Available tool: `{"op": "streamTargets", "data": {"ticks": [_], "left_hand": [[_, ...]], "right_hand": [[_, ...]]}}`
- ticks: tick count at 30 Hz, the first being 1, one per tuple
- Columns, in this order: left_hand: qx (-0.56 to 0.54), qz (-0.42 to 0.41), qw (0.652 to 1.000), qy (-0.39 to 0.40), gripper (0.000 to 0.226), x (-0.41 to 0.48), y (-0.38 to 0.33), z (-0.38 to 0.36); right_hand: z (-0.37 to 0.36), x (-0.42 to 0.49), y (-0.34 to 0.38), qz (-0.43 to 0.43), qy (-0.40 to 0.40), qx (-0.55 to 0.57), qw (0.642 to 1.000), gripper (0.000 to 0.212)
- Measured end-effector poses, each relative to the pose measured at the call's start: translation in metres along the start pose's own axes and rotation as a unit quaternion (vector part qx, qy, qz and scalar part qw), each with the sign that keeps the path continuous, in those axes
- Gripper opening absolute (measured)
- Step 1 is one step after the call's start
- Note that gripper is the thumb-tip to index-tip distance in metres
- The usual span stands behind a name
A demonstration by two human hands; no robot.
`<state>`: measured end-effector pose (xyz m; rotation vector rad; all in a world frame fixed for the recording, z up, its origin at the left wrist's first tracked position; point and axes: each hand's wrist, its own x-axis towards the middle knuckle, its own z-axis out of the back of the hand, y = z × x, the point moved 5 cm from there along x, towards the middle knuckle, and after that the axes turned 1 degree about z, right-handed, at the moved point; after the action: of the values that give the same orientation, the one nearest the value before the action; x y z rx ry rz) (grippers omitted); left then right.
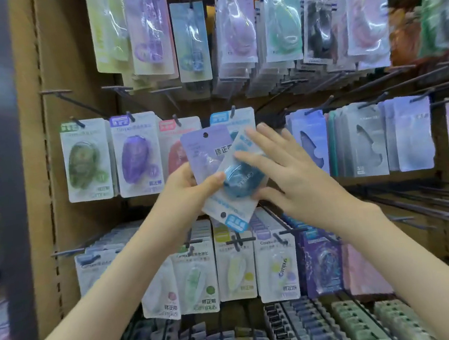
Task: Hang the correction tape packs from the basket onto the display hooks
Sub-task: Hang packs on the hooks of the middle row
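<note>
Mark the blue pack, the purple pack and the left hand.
blue pack (239,180), head view, on the dispenser bubble.
purple pack (201,148), head view, upper card under the hole.
left hand (185,192), head view, middle of the hand.

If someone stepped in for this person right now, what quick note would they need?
Left hand grips two packs: a purple pack behind, a blue pack in front, upside down with its hang hole at the bottom.
Right hand lies with straight fingers on the blue pack.
Neither is on a display hook yet.
To do: turn the blue pack, hang both on matching hooks.
Basket not in view.
</note>
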<state>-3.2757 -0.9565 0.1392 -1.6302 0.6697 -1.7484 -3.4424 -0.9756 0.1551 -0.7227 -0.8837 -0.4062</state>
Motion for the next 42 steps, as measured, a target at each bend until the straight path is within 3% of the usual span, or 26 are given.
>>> {"op": "streamTargets", "data": {"ticks": [3, 6, 10, 14, 18, 23, 35, 42], "left_hand": [[-0.007, 0.004, 1.000, 0.014, 0.025, 0.003, -0.007, 0.001], [-0.038, 0.001, 0.999, -0.005, 0.020, 0.007, -0.011, 0.006], [-0.094, -0.011, 0.994, -0.061, 0.022, 0.008, -0.020, 0.028], [-0.059, -0.046, 0.990, -0.122, 0.026, 0.007, -0.026, 0.050], [-0.025, -0.071, 0.988, -0.133, 0.018, 0.004, -0.028, 0.052], [0.002, -0.083, 0.987, -0.137, 0.022, 0.003, -0.024, 0.053], [0.019, -0.076, 0.986, -0.150, 0.028, 0.008, -0.012, 0.055], [0.020, -0.079, 0.985, -0.149, 0.028, 0.011, -0.011, 0.051]], "right_hand": [[0.002, 0.004, 0.000, 0.055, -0.023, -0.041, 0.997, 0.038], [0.006, 0.007, 0.000, 0.039, -0.013, -0.012, 0.999, 0.039], [0.012, 0.012, -0.011, -0.040, -0.049, 0.024, 0.998, 0.038], [0.018, 0.020, -0.027, -0.186, -0.102, 0.050, 0.976, 0.039], [0.005, 0.035, -0.028, -0.213, -0.074, -0.017, 0.974, 0.058], [-0.006, 0.041, -0.020, -0.236, -0.049, -0.066, 0.968, 0.060], [-0.007, 0.044, -0.013, -0.288, -0.029, -0.035, 0.956, 0.058], [-0.033, 0.050, 0.000, -0.301, 0.039, 0.007, 0.953, 0.084]]}}
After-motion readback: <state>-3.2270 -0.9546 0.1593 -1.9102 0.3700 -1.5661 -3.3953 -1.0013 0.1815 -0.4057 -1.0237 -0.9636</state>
